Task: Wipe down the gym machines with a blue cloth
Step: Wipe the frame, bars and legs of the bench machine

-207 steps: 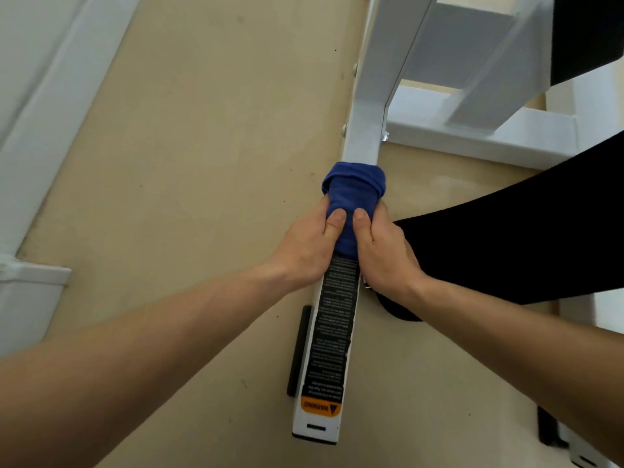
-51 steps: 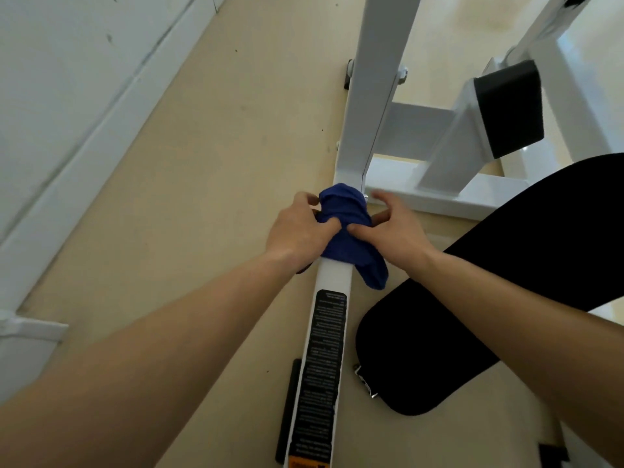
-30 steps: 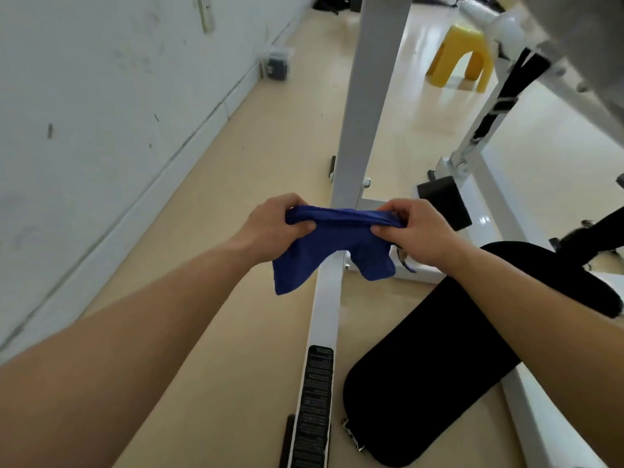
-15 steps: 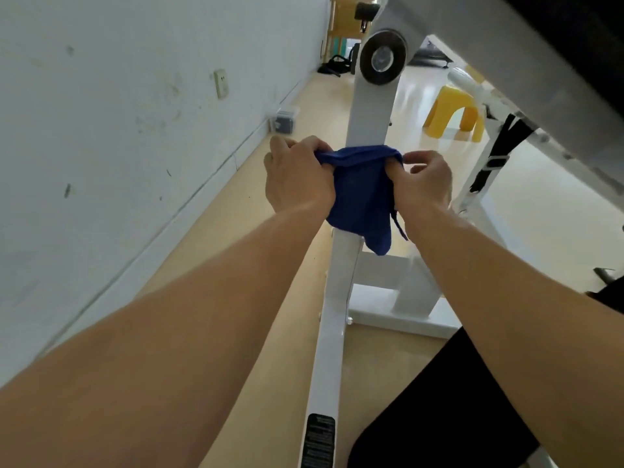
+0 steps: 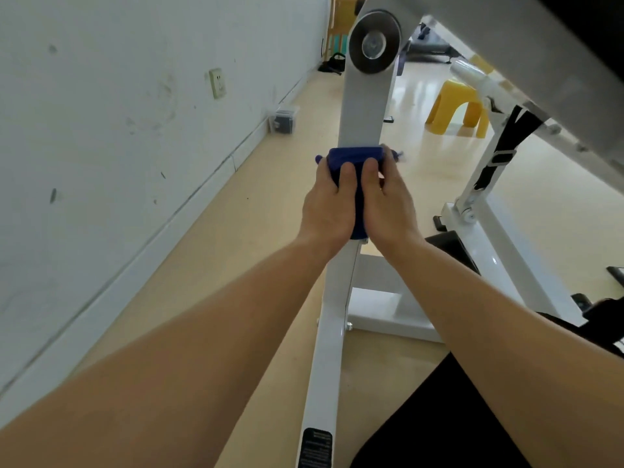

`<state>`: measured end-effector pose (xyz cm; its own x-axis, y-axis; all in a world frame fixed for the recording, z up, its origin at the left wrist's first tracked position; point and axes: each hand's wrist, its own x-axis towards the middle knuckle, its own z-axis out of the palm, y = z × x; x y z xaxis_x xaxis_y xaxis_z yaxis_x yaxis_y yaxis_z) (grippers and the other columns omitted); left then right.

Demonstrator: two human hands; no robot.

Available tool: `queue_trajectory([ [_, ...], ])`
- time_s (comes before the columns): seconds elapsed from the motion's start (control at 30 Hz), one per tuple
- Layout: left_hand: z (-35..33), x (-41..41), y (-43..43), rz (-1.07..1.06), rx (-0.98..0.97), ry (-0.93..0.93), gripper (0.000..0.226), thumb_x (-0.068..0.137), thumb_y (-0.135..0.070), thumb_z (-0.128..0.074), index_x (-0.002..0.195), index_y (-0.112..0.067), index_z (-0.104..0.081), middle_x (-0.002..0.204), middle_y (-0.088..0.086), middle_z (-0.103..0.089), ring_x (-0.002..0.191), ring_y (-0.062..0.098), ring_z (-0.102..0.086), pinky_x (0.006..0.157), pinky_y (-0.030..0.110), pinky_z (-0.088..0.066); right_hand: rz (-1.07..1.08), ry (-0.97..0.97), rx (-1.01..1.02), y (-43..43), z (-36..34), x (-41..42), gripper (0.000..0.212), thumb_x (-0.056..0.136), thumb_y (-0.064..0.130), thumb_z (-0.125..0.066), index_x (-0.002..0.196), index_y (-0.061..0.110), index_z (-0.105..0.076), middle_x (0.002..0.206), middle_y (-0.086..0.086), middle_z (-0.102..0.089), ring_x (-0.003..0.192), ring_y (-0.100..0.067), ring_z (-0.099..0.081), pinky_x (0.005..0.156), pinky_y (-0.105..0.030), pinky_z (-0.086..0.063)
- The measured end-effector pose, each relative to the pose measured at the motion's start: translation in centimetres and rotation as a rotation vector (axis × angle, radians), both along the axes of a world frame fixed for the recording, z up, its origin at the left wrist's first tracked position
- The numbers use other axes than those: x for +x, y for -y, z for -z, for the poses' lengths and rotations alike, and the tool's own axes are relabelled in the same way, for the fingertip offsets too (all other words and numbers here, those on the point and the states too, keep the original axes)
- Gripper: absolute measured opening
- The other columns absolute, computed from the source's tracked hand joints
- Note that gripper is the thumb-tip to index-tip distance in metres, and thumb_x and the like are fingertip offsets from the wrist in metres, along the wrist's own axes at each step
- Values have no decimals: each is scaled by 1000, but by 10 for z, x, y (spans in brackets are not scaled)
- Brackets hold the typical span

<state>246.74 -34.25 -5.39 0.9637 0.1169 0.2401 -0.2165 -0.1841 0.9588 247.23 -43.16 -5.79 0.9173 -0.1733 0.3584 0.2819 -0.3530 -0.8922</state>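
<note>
A blue cloth (image 5: 354,156) is wrapped around the white upright post (image 5: 366,109) of a gym machine, below a round metal pivot disc (image 5: 374,45). My left hand (image 5: 329,206) grips the cloth from the left side of the post and my right hand (image 5: 388,201) grips it from the right. Both thumbs press the cloth against the near face of the post. The fingers behind the post are hidden. The post runs down into a white floor beam (image 5: 326,359) with a black label.
A white wall (image 5: 118,130) with a socket runs along the left. A black pad (image 5: 439,420) lies at lower right. A sloping grey bar (image 5: 526,72) crosses overhead at the right. A yellow stool (image 5: 456,108) and a small clear box (image 5: 283,119) stand on the beige floor.
Both hands lifted the cloth off the low floor beam, spread it, and raised it to the upright post. Since half a second ago they have closed it tightly around the post.
</note>
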Motion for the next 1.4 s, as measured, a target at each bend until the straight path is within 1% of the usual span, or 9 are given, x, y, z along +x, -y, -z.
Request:
queue_trajectory([
  [0.1, -10, 7, 1, -30, 68, 22, 29, 106, -32, -34, 131, -24, -47, 87, -19, -56, 77, -4, -55, 61, 11, -37, -20, -41, -64, -2, -3, 11, 51, 106, 42, -28, 155, 28, -21, 134, 0, -59, 117, -19, -58, 98, -35, -45],
  [0.33, -70, 29, -6, -99, 217, 286, 27, 106, -26, -36, 125, -20, -53, 88, -20, -57, 77, -7, -55, 62, 5, -37, 80, 198, -114, -3, -67, 29, 46, 108, 35, -27, 150, 19, -35, 124, 3, -65, 101, -13, -61, 86, -25, -44],
  [0.5, -69, 34, -8, -112, 206, 435, 31, 105, -19, -38, 134, -18, -49, 91, -21, -59, 75, -13, -56, 68, -1, -38, 122, 309, -127, -3, -60, 38, 48, 108, 31, -31, 155, 23, -29, 124, 6, -64, 95, -2, -55, 71, 2, -37],
  [0.73, -2, 26, -8, -69, 220, 256, 27, 106, -26, -37, 127, -18, -53, 82, -15, -62, 66, -7, -59, 57, 7, -40, 58, 200, -130, -7, 15, 25, 48, 108, 34, -28, 155, 25, -23, 113, 2, -67, 91, -13, -64, 75, -24, -50],
  [0.87, 10, 19, -15, -39, 254, 135, 24, 105, -24, -38, 118, -19, -57, 90, -8, -64, 72, -4, -57, 59, 6, -40, 10, 28, -122, -3, 29, 15, 44, 108, 29, -30, 151, 21, -29, 113, 2, -65, 91, -11, -62, 66, -5, -41],
  [1.0, -38, 27, -14, -107, 254, 275, 23, 106, -24, -38, 107, -17, -59, 79, -17, -58, 67, -9, -54, 58, 4, -37, 70, 153, -135, -1, -24, 26, 41, 108, 33, -27, 141, 13, -43, 102, 6, -64, 77, 7, -57, 59, -2, -39],
  [1.13, -52, 35, -12, -104, 226, 398, 28, 106, -24, -35, 118, -15, -59, 84, -21, -60, 71, -16, -56, 63, 1, -37, 113, 286, -172, 0, -44, 30, 40, 108, 30, -28, 144, 16, -40, 101, 14, -60, 76, 14, -54, 65, 0, -39],
  [1.27, -16, 38, -11, -116, 212, 353, 34, 106, -27, -35, 131, -14, -55, 83, -21, -61, 71, -14, -58, 61, 4, -39, 110, 271, -190, 0, -4, 32, 46, 108, 31, -31, 152, 20, -30, 107, 12, -65, 83, 5, -60, 68, -4, -42],
  [1.4, 40, 32, -11, -82, 203, 256, 41, 106, -26, -36, 146, -20, -43, 93, -10, -67, 76, -4, -62, 65, 9, -44, 105, 169, -203, -2, 55, 26, 54, 106, 29, -33, 158, 23, -17, 133, 2, -60, 110, -14, -61, 90, -25, -50],
])
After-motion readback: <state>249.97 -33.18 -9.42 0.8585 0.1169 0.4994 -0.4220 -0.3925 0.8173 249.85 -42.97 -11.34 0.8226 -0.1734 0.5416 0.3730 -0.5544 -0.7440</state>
